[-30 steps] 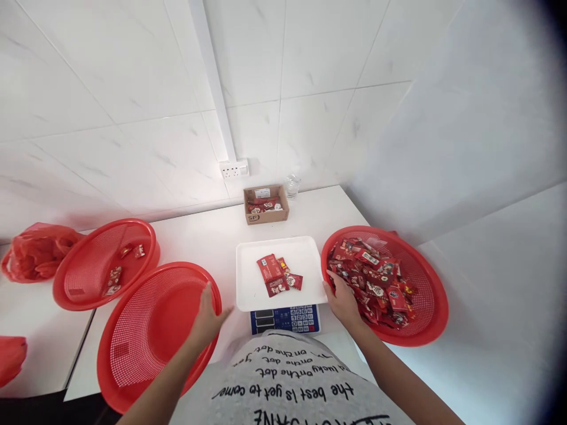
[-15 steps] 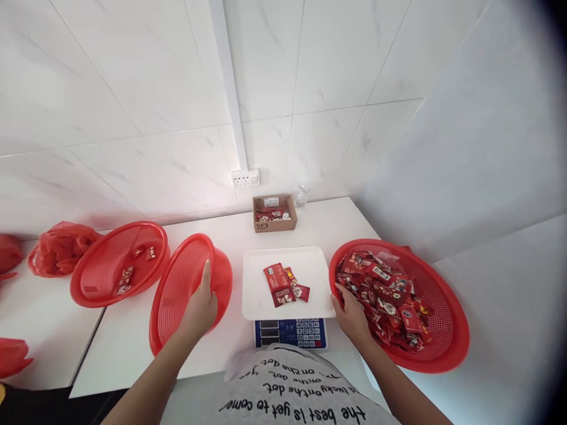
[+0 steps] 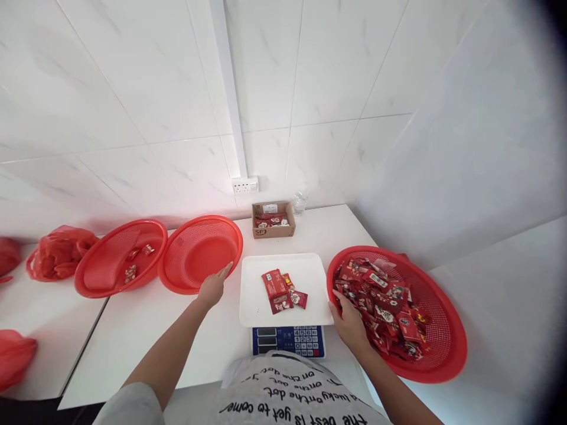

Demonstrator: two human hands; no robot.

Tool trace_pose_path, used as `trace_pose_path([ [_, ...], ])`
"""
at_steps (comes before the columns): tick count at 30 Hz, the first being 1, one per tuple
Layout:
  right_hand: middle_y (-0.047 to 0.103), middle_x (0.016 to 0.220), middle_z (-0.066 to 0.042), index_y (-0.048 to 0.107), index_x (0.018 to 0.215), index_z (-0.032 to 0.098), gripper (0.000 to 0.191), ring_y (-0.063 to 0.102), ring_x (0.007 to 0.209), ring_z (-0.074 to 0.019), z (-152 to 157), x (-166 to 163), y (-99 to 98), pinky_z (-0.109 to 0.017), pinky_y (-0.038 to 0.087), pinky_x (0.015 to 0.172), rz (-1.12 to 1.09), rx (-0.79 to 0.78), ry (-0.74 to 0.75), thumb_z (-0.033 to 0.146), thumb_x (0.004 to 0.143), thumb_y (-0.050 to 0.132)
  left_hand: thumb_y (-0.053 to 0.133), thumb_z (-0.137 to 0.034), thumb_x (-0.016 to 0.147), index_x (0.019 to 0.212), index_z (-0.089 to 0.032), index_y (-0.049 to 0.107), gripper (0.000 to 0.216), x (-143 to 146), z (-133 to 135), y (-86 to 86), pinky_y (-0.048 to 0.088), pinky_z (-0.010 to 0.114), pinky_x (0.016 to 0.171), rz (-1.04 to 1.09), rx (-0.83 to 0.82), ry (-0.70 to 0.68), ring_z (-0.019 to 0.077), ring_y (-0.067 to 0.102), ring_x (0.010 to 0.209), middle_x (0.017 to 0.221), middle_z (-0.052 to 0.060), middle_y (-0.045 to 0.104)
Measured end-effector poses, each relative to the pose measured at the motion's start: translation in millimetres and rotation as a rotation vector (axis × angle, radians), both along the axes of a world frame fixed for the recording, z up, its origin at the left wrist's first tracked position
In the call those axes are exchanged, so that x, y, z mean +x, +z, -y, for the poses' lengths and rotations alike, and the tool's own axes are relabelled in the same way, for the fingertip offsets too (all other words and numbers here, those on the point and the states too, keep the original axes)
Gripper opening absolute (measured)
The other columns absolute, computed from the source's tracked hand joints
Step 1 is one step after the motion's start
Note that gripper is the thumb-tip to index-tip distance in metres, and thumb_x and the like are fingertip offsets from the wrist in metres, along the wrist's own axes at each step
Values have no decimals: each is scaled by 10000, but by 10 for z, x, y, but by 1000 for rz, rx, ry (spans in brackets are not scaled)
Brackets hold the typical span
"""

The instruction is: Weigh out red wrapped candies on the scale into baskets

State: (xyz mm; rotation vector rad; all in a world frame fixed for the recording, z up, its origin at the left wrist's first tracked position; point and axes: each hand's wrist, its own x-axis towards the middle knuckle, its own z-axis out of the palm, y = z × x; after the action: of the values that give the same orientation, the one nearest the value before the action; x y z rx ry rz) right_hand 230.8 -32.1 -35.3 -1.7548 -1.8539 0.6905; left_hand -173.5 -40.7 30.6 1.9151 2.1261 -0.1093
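Left hand (image 3: 213, 288) flat and open, fingertips touching the near rim of the empty red basket (image 3: 200, 254), just left of the white scale tray (image 3: 261, 298). Right hand (image 3: 349, 321) on the near rim of the full basket (image 3: 443, 354), among red packets (image 3: 385, 301); grip not clear.

A round red plastic mesh basket (image 3: 201, 254) has a fine grid of small holes, as do the second red mesh basket (image 3: 117, 260) to its left and the large red mesh basket (image 3: 443, 330) on the right. The heap of small foil packets (image 3: 385, 304) is red with white and gold print. The square white plastic tray (image 3: 266, 295) is plain; the scale's keypad panel (image 3: 287, 341) is blue with white keys. The small cardboard box (image 3: 273, 219) is brown, the crumpled plastic bag (image 3: 57, 251) red.
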Motion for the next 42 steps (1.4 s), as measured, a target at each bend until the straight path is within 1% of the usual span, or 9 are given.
trace_pose_path([
  [3, 541, 1248, -147, 485, 1226, 141, 486, 494, 1163, -248, -1, 1, -5, -429, 378, 990, -8, 8, -7, 420, 849, 357, 302, 10, 764, 1420, -265, 222, 716, -58, -71, -95, 281, 430, 1021, -108, -5, 26, 199, 534, 1097, 1328, 43, 509],
  [5, 542, 1247, -143, 486, 1227, 149, 484, 494, 1163, -249, 0, 0, -8, -429, 375, 991, -12, 7, -14, 424, 849, 358, 308, 10, 775, 1409, -255, 255, 690, -69, -105, -131, 219, 468, 1048, -128, -1, 43, 212, 495, 1153, 1339, 58, 495],
  [8, 540, 1248, -151, 482, 1229, 139, 489, 490, 1167, -254, 2, -2, -10, -429, 375, 990, -14, 0, -13, 424, 852, 353, 308, -7, 795, 1402, -247, 277, 653, -87, -140, -146, 304, 413, 1001, -111, -21, 39, 197, 535, 1092, 1228, 65, 584],
  [11, 548, 1238, -151, 489, 1221, 140, 485, 496, 1160, -257, 2, -3, -13, -436, 372, 992, -14, 7, -16, 423, 851, 355, 309, -38, 807, 1399, -240, 290, 626, -172, -150, -108, 427, 331, 832, -92, -53, 45, 194, 599, 939, 1068, 67, 658],
  [18, 559, 1226, -158, 495, 1217, 128, 486, 513, 1139, -251, -8, -2, -11, -426, 387, 980, -8, 9, -15, 413, 847, 358, 322, -70, 821, 1333, -287, 396, 561, -404, -54, 96, 452, 299, 688, -84, -119, 116, 224, 602, 953, 1130, 59, 630],
  [25, 558, 1229, -147, 494, 1222, 135, 478, 512, 1139, -243, 6, -16, 8, -422, 388, 979, -8, 8, -23, 408, 854, 359, 354, -89, 809, 1327, -158, 353, 522, 112, -195, 149, 446, 316, 637, -78, -148, 191, 246, 631, 821, 888, 121, 660],
  [33, 551, 1243, -141, 483, 1235, 143, 476, 508, 1147, -240, 3, -17, 18, -415, 389, 980, -8, -4, -21, 398, 851, 365, 290, -154, 869, 1244, -177, 357, 381, 415, -491, 359, 416, 286, 599, -67, -58, 190, 215, 613, 810, 949, 114, 628],
  [37, 543, 1248, -154, 480, 1235, 124, 495, 497, 1160, -246, 2, -15, 14, -418, 390, 977, 9, -12, -22, 412, 855, 346, 324, -80, 818, 1208, -233, 385, 423, 376, -524, 302, 407, 273, 596, -72, -75, 128, 198, 611, 790, 926, 69, 628],
  [42, 544, 1245, -155, 481, 1231, 119, 506, 495, 1162, -249, 3, -14, 4, -420, 381, 985, 16, -14, -29, 426, 856, 335, 359, -15, 761, 1125, -214, 470, 429, 110, -349, 138, 419, 288, 625, -107, -134, 106, 202, 614, 771, 896, 71, 632],
])
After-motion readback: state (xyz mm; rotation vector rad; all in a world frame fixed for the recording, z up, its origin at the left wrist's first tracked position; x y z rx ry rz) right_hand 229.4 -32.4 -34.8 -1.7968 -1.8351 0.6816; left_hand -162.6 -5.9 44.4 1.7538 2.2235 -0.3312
